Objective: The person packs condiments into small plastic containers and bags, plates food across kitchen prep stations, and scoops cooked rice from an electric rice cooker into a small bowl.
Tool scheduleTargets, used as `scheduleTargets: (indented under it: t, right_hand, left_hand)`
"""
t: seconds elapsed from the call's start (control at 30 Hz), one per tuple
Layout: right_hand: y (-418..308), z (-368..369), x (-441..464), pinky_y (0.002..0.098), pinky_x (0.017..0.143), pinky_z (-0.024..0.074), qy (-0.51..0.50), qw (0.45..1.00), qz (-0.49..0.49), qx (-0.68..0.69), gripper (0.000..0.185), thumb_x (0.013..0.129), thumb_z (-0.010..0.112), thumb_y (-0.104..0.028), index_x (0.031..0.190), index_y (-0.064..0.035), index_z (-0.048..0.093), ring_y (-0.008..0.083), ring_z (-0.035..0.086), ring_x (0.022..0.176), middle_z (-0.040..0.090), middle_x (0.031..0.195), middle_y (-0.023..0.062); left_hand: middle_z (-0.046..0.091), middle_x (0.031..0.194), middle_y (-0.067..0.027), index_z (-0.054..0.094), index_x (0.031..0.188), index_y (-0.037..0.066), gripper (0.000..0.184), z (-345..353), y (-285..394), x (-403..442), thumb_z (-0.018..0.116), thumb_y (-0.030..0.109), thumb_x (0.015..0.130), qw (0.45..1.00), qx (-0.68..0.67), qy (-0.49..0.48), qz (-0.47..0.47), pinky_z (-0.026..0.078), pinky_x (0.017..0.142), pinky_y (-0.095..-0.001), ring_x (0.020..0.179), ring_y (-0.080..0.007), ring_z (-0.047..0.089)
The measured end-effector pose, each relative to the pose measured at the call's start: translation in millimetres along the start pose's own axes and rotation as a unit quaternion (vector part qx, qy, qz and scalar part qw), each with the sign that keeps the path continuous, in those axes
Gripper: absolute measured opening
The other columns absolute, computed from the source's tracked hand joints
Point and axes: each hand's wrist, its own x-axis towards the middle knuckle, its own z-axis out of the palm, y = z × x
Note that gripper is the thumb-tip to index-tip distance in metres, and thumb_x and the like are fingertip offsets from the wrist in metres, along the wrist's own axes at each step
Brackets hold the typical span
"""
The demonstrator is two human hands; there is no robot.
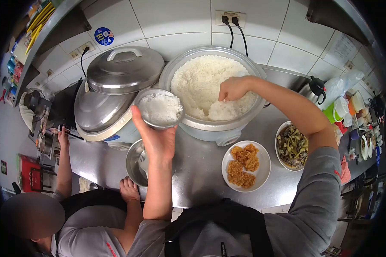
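Note:
My left hand (156, 139) holds up a small metal bowl (179, 118) of white rice, its fingers under and around the rim. To the right stands a large round cooker (255, 112) full of cooked rice (197, 77). Over the cooker's right half, my right hand (236, 88) is closed, fingers down at the rice; a pale, flat thing, perhaps a rice paddle (224, 110), shows just below them. A second cooker (103, 107) at the left carries a loose metal lid (124, 70) on top.
A white plate (261, 169) with fried pieces and a bowl of cooked vegetables (292, 147) are at the right. An empty metal bowl (135, 165) sits below my left hand. A co-worker (90, 218) stands at the left, one hand on the counter edge. A kettle (311, 92) is beyond.

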Motion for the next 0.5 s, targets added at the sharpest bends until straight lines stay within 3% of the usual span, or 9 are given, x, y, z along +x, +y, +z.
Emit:
scheduleTargets:
  t: [0.1, 0.17, 0.2, 0.27, 0.3, 0.37, 0.4, 0.47, 0.5]
  right_hand:
    - [16, -20, -13, 0.0287, 0.063, 0.0436, -0.074, 0.979, 0.055, 0.18, 0.03, 0.083, 0.057, -0.007, 0.108, -0.0079, 0.072, 0.0113, 0.051, 0.061, 0.063, 0.07, 0.0022]
    - [17, -37, -28, 0.0237, 0.061, 0.044, 0.066, 0.95, 0.11, 0.284, 0.029, 0.085, 0.056, -0.006, 0.109, -0.005, 0.071, 0.0081, 0.047, 0.061, 0.055, 0.069, -0.0017]
    - [13, -43, -34, 0.0237, 0.061, 0.044, 0.067, 0.951, 0.11, 0.282, 0.029, 0.085, 0.056, -0.006, 0.109, -0.005, 0.071, 0.0081, 0.047, 0.061, 0.055, 0.069, -0.0017]
    - [-4, -48, -43, 0.025, 0.062, 0.0459, 0.238, 0.891, 0.075, 0.378, 0.031, 0.087, 0.058, -0.009, 0.116, -0.0016, 0.067, 0.009, 0.05, 0.063, 0.064, 0.079, 0.001]
    - [-12, -42, -39, 0.025, 0.062, 0.0459, 0.239, 0.891, 0.076, 0.378, 0.031, 0.087, 0.058, -0.009, 0.116, -0.0016, 0.067, 0.009, 0.05, 0.063, 0.064, 0.079, 0.001]
    - [-33, -24, -30, 0.0277, 0.062, 0.0474, 0.423, 0.797, 0.075, 0.426, 0.038, 0.088, 0.061, -0.009, 0.126, -0.0069, 0.063, 0.0123, 0.053, 0.061, 0.071, 0.098, 0.0053]
    - [-45, -15, -30, 0.0277, 0.062, 0.0474, 0.424, 0.795, 0.077, 0.426, 0.038, 0.088, 0.061, -0.009, 0.126, -0.0069, 0.063, 0.0123, 0.053, 0.061, 0.071, 0.098, 0.0053]
    - [-68, 0, -35, 0.032, 0.071, 0.0464, 0.509, 0.839, 0.109, 0.159, 0.047, 0.085, 0.06, -0.002, 0.13, -0.0135, 0.06, 0.0186, 0.056, 0.068, 0.069, 0.118, 0.0067]
    - [-75, 5, -38, 0.032, 0.071, 0.0464, 0.51, 0.838, 0.109, 0.159, 0.047, 0.085, 0.06, -0.002, 0.13, -0.0135, 0.06, 0.0186, 0.056, 0.068, 0.069, 0.118, 0.0067]
  left_hand:
    - [0.049, 0.133, -0.0114, 0.042, 0.135, 0.008, 0.075, 3, -8, 6, 0.044, 0.068, 0.091, 1.0, 0.008, -0.017, -0.02, 0.045, 0.095, -0.0465, 0.12, -0.0273, 0.051]
    - [0.049, 0.134, -0.0116, 0.042, 0.136, 0.008, 0.076, 8, -18, 12, 0.043, 0.069, 0.09, 0.999, 0.011, -0.018, -0.039, 0.044, 0.096, -0.0467, 0.121, -0.0274, 0.051]
    - [0.049, 0.135, -0.0118, 0.042, 0.137, 0.008, 0.077, 11, -23, 15, 0.042, 0.07, 0.09, 0.998, 0.014, -0.017, -0.058, 0.044, 0.097, -0.0469, 0.121, -0.0275, 0.05]
    - [0.048, 0.137, -0.0119, 0.041, 0.138, 0.008, 0.078, 17, -34, 26, 0.041, 0.07, 0.09, 0.994, 0.0, -0.053, -0.1, 0.043, 0.099, -0.0478, 0.124, -0.0281, 0.049]
    - [0.047, 0.139, -0.012, 0.039, 0.14, 0.008, 0.08, 21, -39, 29, 0.039, 0.071, 0.091, 0.986, -0.013, -0.087, -0.144, 0.043, 0.101, -0.0487, 0.126, -0.0287, 0.048]
    - [0.042, 0.143, -0.0131, 0.036, 0.143, 0.009, 0.08, 36, -47, 33, 0.035, 0.07, 0.092, 0.98, -0.025, -0.11, -0.163, 0.04, 0.105, -0.0512, 0.131, -0.0301, 0.044]
    - [0.041, 0.144, -0.0137, 0.035, 0.143, 0.009, 0.079, 39, -53, 36, 0.033, 0.069, 0.093, 0.972, -0.058, -0.139, -0.183, 0.039, 0.106, -0.0522, 0.132, -0.031, 0.042]
    - [0.037, 0.146, -0.0155, 0.033, 0.144, 0.008, 0.076, 48, -59, 40, 0.027, 0.067, 0.095, 0.962, -0.097, -0.16, -0.201, 0.037, 0.108, -0.0543, 0.133, -0.033, 0.04]
    - [0.037, 0.146, -0.0155, 0.033, 0.144, 0.008, 0.076, 50, -59, 42, 0.027, 0.067, 0.095, 0.961, -0.096, -0.162, -0.201, 0.037, 0.108, -0.0543, 0.133, -0.033, 0.04]
